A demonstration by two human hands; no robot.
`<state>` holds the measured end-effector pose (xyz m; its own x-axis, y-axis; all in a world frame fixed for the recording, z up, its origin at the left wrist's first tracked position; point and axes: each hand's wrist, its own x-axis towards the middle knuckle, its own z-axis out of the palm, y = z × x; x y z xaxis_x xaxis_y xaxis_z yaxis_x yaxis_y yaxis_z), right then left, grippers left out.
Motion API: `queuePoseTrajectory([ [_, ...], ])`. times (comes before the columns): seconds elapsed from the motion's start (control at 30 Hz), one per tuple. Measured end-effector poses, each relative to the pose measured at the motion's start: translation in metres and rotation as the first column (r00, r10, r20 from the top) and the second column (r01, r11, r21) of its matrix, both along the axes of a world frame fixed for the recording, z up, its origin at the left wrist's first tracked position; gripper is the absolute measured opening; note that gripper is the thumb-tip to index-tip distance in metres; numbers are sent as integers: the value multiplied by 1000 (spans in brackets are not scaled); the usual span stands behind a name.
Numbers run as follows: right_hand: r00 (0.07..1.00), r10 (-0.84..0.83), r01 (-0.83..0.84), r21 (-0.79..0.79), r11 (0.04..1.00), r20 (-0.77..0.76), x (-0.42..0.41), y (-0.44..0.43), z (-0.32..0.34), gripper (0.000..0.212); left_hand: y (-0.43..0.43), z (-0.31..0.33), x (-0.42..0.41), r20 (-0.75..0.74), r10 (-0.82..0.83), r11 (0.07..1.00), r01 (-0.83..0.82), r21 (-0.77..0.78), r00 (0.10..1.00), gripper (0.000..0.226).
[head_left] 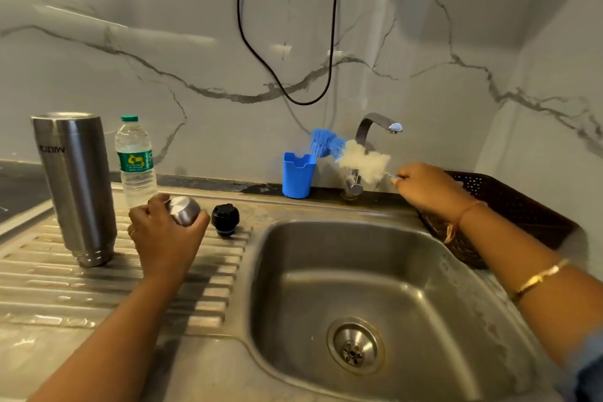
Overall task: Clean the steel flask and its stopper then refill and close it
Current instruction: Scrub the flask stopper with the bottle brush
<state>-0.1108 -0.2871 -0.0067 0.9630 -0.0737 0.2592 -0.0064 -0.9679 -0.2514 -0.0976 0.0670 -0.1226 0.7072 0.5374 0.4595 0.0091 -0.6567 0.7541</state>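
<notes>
The fingers (192,222) of the left hand (163,238) curl around a small steel cap (184,209), holding it just above the ribbed drainboard (42,274) to the left of the sink (359,287). The right hand (427,188), behind the sink's far right corner, pinches the thin blue handle of a bottle brush (350,153) between its fingertips; the brush points left, its white bristles in front of the tap (378,124) and its blue tip beyond them. The steel flask (76,186) stands upside down on the drainboard, well left of the sink, its mouth end down on the ribs and its flat base uppermost; its brushed body is shiny, with a dark logo reading inverted. The black stopper (225,218) sits on the drainboard just left of the sink's rim, apart from the flask and just right of the cap. A clear plastic water bottle (135,161) with a green cap and green label stands behind the left hand, holding water. A blue holder cup (297,178) stands at the wall behind the sink, left of the tap; its inside cannot be seen. A dark perforated basket (509,206) rests at the sink's right rear corner, its contents hidden by the right forearm. The sink basin is bare down to its drain. A black cable (261,59) loops down the marbled wall above the tap.
</notes>
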Motion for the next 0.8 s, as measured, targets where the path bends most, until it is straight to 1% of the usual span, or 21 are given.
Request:
queuePoseTrajectory([
  [0.07,1000,12,-11,114,993,-12,-14,-8,-16,30,-19,6,-5,33,-74,986,78,-145,997,67],
  [0.1,1000,19,-16,172,985,-14,-20,-11,-24,28,-29,6,-4,49,-135,961,142,-237,990,66],
  [0.13,1000,28,-24,225,974,-15,-26,-15,-32,25,-39,5,-1,66,-209,913,219,-344,976,64],
  [0.17,999,43,-37,271,962,-14,-32,-17,-39,23,-49,4,2,78,-293,831,294,-472,953,62],
  [0.2,998,58,-50,308,950,-17,-37,-19,-46,21,-58,4,5,106,-374,701,356,-618,921,60],
  [0.23,998,67,-56,345,937,-18,-43,-20,-53,21,-67,4,8,146,-439,525,385,-759,886,57],
  [0.27,997,72,-59,389,919,-20,-47,-21,-59,20,-77,5,10,197,-482,318,380,-868,854,52],
  [0.3,996,83,-66,436,897,-20,-51,-23,-66,19,-86,5,11,248,-499,114,347,-931,830,47],
  [0.33,996,93,-76,470,879,-14,-54,-23,-73,18,-95,7,11,294,-499,-60,306,-950,815,42],
  [0.37,995,102,-91,472,877,3,-56,-24,-78,17,-103,8,11,329,-487,-187,271,-944,809,40],
  [0.4,994,102,-105,446,889,31,-57,-25,-84,15,-111,10,11,354,-472,-270,249,-930,808,38],
  [0.43,993,101,-118,409,905,63,-57,-26,-88,13,-117,11,13,367,-454,-321,236,-917,812,36],
  [0.5,980,124,-174,379,909,152,-57,-27,-92,7,-125,16,18,384,-418,-375,229,-898,823,35],
  [0.53,971,143,-206,369,906,191,-58,-27,-93,4,-126,17,21,386,-403,-389,227,-893,830,34],
  [0.6,950,195,-268,318,909,243,-59,-27,-94,6,-127,19,28,402,-381,-406,240,-882,833,32],
  [0.67,937,256,-311,234,921,238,-60,-29,-95,12,-125,19,35,419,-372,-401,264,-878,828,30],
  [0.7,941,270,-304,164,938,202,-61,-30,-97,20,-124,16,37,423,-381,-387,273,-881,822,30],
  [0.73,949,272,-285,61,957,160,-61,-29,-98,27,-122,15,37,422,-404,-369,277,-887,812,31],
  [0.77,958,259,-252,-69,965,120,-61,-28,-99,33,-121,13,38,410,-434,-338,277,-899,802,32],
  [0.8,963,244,-221,-185,957,112,-61,-27,-100,37,-121,13,37,393,-465,-305,274,-912,793,32],
])
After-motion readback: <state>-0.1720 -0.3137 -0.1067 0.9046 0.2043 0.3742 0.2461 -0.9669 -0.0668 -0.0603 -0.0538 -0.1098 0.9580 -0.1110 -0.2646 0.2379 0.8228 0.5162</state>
